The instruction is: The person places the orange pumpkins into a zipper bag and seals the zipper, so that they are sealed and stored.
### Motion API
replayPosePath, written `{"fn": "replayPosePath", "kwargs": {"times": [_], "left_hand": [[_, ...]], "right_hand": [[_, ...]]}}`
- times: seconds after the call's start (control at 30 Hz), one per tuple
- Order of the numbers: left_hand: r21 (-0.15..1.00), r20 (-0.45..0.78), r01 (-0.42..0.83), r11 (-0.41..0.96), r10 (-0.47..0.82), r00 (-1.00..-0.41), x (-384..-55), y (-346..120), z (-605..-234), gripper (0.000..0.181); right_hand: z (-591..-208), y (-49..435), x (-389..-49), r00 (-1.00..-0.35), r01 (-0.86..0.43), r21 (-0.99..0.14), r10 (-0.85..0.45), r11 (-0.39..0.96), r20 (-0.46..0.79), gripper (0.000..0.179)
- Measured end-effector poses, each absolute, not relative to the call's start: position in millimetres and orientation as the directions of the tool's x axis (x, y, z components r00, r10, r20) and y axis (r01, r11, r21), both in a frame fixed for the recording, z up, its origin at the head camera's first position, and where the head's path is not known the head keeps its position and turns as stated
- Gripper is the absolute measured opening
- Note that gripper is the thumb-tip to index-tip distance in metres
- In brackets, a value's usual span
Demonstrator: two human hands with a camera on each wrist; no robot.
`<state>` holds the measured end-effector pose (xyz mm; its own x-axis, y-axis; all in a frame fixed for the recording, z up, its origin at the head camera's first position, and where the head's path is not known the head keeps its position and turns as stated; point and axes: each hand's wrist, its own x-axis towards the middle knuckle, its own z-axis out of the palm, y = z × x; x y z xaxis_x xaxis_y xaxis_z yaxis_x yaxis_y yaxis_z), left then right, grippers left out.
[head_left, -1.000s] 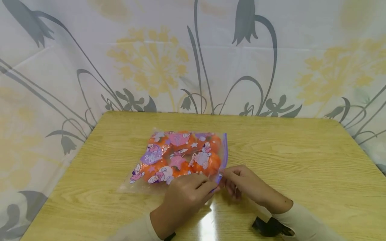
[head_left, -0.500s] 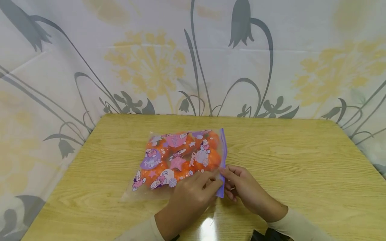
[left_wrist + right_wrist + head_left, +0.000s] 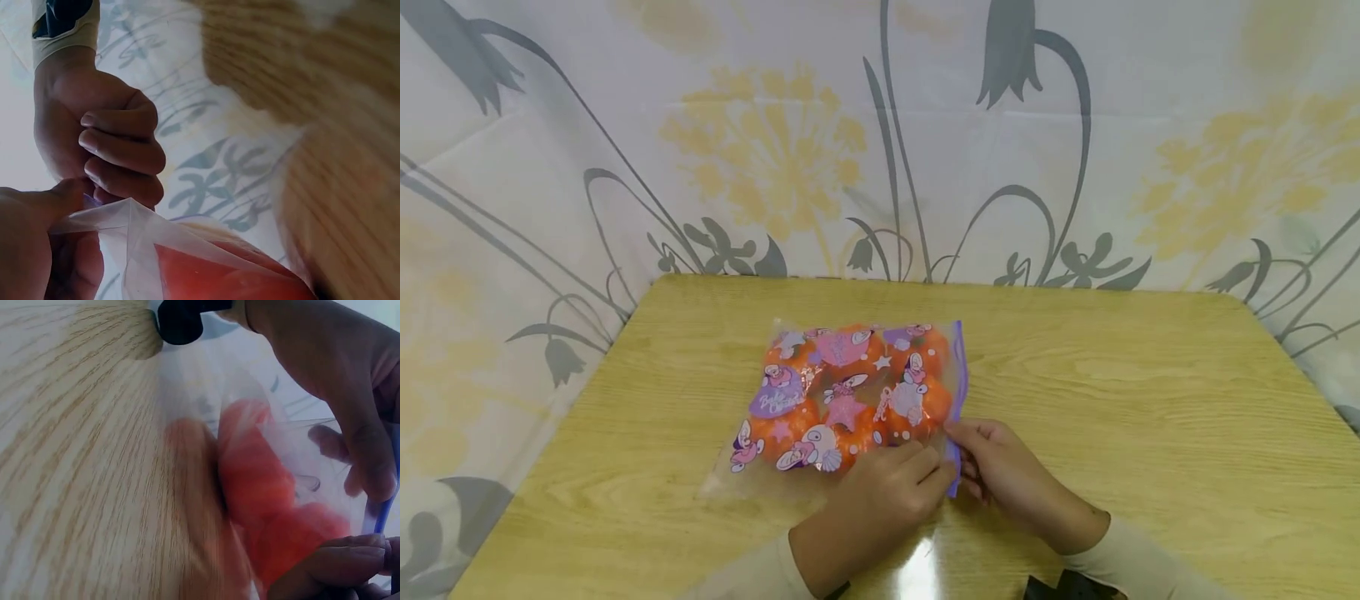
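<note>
A clear zip bag (image 3: 842, 408) printed with pink and purple cartoon figures lies on the table, filled with several round orange things (image 3: 256, 469). Its purple zip strip (image 3: 960, 375) runs down the right side. My left hand (image 3: 880, 500) pinches the bag's near right corner, just inside the strip. Beside it, my right hand (image 3: 1011, 479) pinches the strip between thumb and finger, a little farther up. In the left wrist view the right hand's other fingers (image 3: 119, 144) are curled in. The exact contact of the fingertips on the strip is partly hidden.
The wooden table (image 3: 1135, 400) extends around the bag. Behind it hangs a flower-patterned cloth (image 3: 955, 167). A black wrist device (image 3: 1067, 586) sits at the right sleeve.
The bag's near right corner, bent and mostly covered a second ago, now shows below the left fingers with the strip straightened. My right hand has shifted slightly; both hands stay at the strip.
</note>
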<state>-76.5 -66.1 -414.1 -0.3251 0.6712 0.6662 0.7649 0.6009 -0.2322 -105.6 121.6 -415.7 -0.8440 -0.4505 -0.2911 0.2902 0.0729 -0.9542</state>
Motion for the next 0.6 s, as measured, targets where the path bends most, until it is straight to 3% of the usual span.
{"fn": "replayPosePath", "kwargs": {"times": [0.1,0.33,0.6], "left_hand": [[-0.215,0.635,0.786,0.58,0.695,-0.338,-73.2,-66.3,-410.6,0.011],[-0.214,0.569,0.837,0.504,0.761,-0.313,-65.3,-63.7,-413.3,0.018],[-0.22,0.517,0.849,0.481,0.795,-0.317,-63.2,-62.7,-409.1,0.014]], "right_hand": [[-414.6,122.4,-107.1,-0.866,0.272,-0.96,-0.419,0.066,-0.274,0.041],[-415.3,128.0,-119.5,-0.923,0.294,-0.955,-0.254,0.024,-0.29,0.034],[-416.4,138.1,-133.5,-0.932,0.285,-0.957,-0.22,0.051,-0.289,0.034]]}}
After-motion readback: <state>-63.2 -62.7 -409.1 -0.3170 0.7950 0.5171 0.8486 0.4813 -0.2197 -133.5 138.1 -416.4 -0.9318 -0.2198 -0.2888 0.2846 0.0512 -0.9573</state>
